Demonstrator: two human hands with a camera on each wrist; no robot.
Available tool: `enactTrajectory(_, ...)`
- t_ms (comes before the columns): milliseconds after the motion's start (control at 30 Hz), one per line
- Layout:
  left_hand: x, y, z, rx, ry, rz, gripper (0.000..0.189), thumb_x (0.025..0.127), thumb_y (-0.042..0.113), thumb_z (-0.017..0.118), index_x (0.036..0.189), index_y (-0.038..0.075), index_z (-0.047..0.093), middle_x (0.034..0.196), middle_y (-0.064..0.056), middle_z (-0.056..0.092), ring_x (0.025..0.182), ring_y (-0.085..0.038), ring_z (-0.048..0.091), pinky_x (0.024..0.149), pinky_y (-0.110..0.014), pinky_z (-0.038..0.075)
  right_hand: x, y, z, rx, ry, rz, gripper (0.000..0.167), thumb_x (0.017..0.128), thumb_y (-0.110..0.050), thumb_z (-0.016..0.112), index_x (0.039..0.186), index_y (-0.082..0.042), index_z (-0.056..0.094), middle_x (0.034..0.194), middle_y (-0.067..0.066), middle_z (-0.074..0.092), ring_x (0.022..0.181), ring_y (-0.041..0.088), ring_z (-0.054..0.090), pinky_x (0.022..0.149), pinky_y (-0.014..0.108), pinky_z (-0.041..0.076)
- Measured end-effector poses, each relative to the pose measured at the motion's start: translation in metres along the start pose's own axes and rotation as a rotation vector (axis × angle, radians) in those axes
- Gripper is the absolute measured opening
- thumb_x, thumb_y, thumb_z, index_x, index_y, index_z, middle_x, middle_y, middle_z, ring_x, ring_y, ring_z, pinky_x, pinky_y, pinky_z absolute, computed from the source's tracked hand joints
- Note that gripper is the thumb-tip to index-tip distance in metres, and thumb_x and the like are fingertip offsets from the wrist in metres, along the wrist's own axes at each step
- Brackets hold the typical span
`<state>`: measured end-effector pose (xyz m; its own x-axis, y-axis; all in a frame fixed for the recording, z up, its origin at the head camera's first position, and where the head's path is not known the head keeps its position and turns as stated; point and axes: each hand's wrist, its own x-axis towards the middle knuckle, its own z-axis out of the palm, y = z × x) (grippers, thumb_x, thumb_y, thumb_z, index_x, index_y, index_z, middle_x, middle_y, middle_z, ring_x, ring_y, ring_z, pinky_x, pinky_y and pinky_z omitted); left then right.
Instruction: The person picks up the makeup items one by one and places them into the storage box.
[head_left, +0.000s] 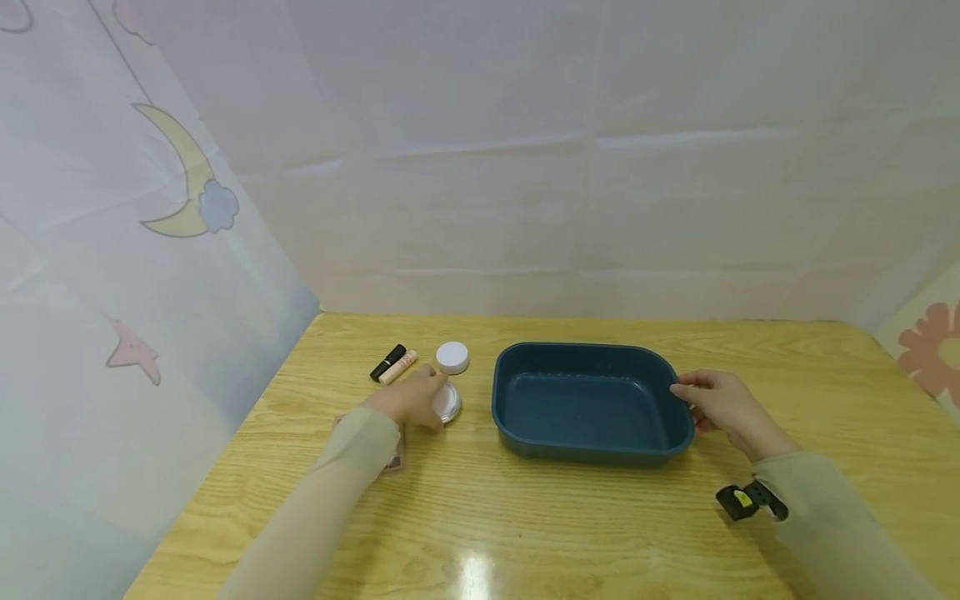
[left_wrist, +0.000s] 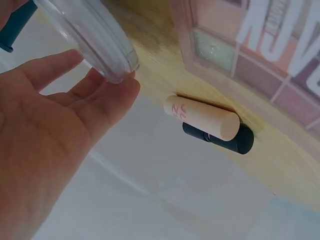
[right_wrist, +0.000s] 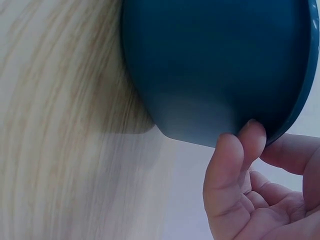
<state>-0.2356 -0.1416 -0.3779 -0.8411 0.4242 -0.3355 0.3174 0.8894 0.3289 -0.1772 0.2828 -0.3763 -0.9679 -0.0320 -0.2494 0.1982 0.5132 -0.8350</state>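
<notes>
My left hand [head_left: 415,398] grips a round, clear-sided case [head_left: 447,403] by its edge. In the left wrist view, the fingers [left_wrist: 112,102] touch the rim of this transparent case [left_wrist: 92,37]. On the right, my right hand [head_left: 723,408] pinches the rim of a dark blue rectangular basin [head_left: 592,454], thumb over the edge and fingers outside. The right wrist view shows the fingertips [right_wrist: 230,150] against the basin's outer wall [right_wrist: 200,75]. An eyeshadow palette [left_wrist: 240,65] lies partly under my left wrist in the head view.
Beyond my left hand, a black lipstick tube [head_left: 388,363] and a peach tube [head_left: 398,367] lie side by side. A round white jar [head_left: 452,357] stands left of the basin. Everything is on a wooden table [head_left: 525,533], with a cloth backdrop [head_left: 465,208] behind it.
</notes>
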Motion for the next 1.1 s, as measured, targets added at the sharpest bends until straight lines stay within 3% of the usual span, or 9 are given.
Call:
enactTrajectory(167,-0.006,0.002,-0.001,-0.034,0.0,0.003,0.088,0.079,0.012,0.08,0.151,0.001,0.03,0.141,-0.021,0.036,0.105,-0.025,0.054,0.089,-0.039,0.049,-0.001,-0.001,0.0,-0.001,-0.002,0.0,0.051,0.104,-0.019,0.046,0.135,0.02,0.036,0.079,0.002,0.058,0.061,0.015,0.056,0.057,0.031,0.052)
enactTrajectory(467,-0.01,0.003,-0.003,-0.012,0.004,0.032,0.084,0.083,0.017,0.077,0.151,-0.002,0.03,0.144,-0.023,0.035,0.115,-0.028,0.052,0.095,-0.041,0.045,-0.001,-0.002,-0.001,-0.019,-0.002,0.001,0.054,0.104,-0.021,0.046,0.138,0.019,0.034,0.083,0.003,0.059,0.063,0.015,0.056,0.06,0.032,0.053)
enactTrajectory(700,-0.01,-0.003,-0.01,-0.057,0.095,0.013,0.08,0.082,0.017,0.076,0.149,0.001,0.036,0.143,-0.023,0.038,0.113,-0.031,0.053,0.092,-0.043,0.048,-0.001,-0.001,-0.002,-0.01,-0.003,0.007,0.053,0.104,-0.02,0.046,0.137,0.02,0.034,0.083,0.003,0.058,0.064,0.015,0.057,0.059,0.032,0.052)
enactTrajectory(1100,-0.01,-0.012,-0.005,-0.052,0.054,-0.001,0.084,0.082,0.017,0.078,0.148,-0.008,0.032,0.143,-0.026,0.036,0.119,-0.033,0.05,0.097,-0.045,0.045,0.001,-0.001,-0.001,-0.007,-0.007,0.004,0.051,0.104,-0.02,0.047,0.134,0.019,0.037,0.081,0.001,0.058,0.063,0.015,0.057,0.059,0.032,0.052)
